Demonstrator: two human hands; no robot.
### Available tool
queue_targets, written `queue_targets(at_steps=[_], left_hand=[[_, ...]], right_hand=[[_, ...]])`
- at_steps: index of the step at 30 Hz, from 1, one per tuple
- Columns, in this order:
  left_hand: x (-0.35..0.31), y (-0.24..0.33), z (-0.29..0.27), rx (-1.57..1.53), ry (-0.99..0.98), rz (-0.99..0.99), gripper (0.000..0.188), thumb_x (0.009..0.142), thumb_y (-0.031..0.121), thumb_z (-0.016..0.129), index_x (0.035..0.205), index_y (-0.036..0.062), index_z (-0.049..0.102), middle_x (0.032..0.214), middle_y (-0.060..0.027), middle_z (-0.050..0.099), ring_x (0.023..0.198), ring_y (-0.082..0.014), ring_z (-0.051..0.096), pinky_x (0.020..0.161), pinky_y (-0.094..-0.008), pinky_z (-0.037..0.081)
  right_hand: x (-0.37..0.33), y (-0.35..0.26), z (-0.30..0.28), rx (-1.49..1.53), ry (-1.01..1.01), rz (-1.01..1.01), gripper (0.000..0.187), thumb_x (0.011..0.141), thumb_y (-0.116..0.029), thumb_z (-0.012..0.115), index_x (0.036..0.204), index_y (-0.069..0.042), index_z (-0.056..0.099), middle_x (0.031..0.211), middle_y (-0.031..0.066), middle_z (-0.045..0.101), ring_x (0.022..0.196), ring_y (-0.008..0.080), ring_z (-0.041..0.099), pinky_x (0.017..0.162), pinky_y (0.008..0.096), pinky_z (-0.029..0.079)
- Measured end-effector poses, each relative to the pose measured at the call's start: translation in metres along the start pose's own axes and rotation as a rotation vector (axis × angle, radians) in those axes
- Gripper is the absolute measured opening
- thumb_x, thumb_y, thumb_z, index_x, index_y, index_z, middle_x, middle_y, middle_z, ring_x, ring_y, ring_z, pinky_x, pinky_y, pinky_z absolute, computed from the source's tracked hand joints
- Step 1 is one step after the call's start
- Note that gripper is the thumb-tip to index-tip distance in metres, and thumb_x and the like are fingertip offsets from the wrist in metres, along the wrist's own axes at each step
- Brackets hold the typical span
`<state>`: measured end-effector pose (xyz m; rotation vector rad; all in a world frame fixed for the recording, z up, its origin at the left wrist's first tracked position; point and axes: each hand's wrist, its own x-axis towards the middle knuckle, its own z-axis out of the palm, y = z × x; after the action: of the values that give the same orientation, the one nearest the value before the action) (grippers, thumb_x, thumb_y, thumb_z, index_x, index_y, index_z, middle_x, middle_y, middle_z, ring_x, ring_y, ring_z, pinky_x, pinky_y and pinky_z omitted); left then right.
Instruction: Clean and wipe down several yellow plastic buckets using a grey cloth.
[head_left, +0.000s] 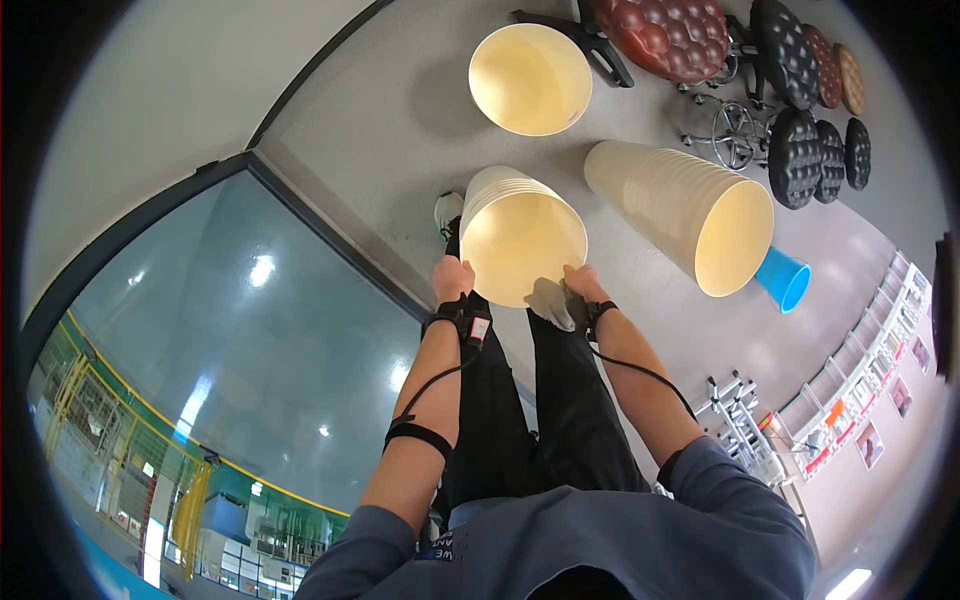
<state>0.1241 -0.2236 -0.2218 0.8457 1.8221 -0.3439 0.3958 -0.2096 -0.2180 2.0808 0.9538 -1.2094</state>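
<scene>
Between my legs and in front of me stands a short stack of nested cream buckets (pixel 522 240), its round mouth tilted toward me. My left hand (pixel 453 278) is closed on the left side of the rim. On the right side of the rim my right hand (pixel 584 283) is closed too; its fingertips are partly hidden. A grey shape by the right hand is too unclear to name. Beyond the stack a cream bucket (pixel 531 80) stands on the floor. To the right is a taller stack of nested cream buckets (pixel 680 215).
A blue bucket (pixel 785 280) stands beside the tall stack. Farther off are a dark red stool (pixel 664 36) and several black stools (pixel 793 157) with wheeled bases. A dark-framed glass panel (pixel 250 300) runs along my left. Cables hang from bands on both my forearms.
</scene>
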Motion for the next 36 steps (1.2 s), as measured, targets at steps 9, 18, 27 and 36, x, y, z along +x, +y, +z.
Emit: queue_targets(at_steps=[9,18,27,36], left_hand=[[-0.031,0.019,-0.020,-0.335,-0.121,-0.150,0.035,0.086,0.026,0.051,0.086,-0.0082,0.059,0.081,-0.0238,0.063,0.080,-0.0373,0.063,0.067,-0.0435,0.050],[-0.024,-0.012,-0.013,-0.284,0.156,0.122,0.031,0.082,0.018,0.055,0.071,-0.0103,0.056,0.061,-0.0258,0.057,0.061,-0.0398,0.060,0.055,-0.0469,0.045],[-0.075,0.013,-0.084,-0.214,0.167,0.233,0.026,0.082,0.008,0.047,0.077,-0.0167,0.054,0.066,-0.0251,0.060,0.065,-0.0339,0.064,0.057,-0.0421,0.045],[-0.122,0.025,-0.105,-0.712,-0.121,0.111,0.024,0.080,0.002,0.044,0.096,-0.0131,0.053,0.090,-0.0176,0.060,0.070,-0.0252,0.062,0.061,-0.0327,0.051]], right_hand=[[-0.022,-0.011,0.012,-0.035,0.122,-0.006,0.050,0.083,-0.041,0.047,0.092,0.006,0.061,0.094,0.0275,0.061,0.092,0.0397,0.059,0.081,0.0432,0.047],[-0.043,-0.012,0.009,0.130,0.382,-0.274,0.048,0.082,-0.035,0.049,0.066,0.009,0.060,0.067,0.0296,0.056,0.067,0.0446,0.058,0.063,0.0475,0.047],[-0.070,-0.045,-0.033,0.214,0.363,-0.550,0.048,0.082,-0.032,0.052,0.059,0.010,0.055,0.055,0.0276,0.053,0.055,0.0408,0.058,0.052,0.0468,0.045],[-0.127,-0.034,-0.093,0.139,0.369,-0.668,0.046,0.081,-0.033,0.051,0.062,0.008,0.056,0.063,0.0289,0.055,0.062,0.0435,0.058,0.056,0.0492,0.045]])
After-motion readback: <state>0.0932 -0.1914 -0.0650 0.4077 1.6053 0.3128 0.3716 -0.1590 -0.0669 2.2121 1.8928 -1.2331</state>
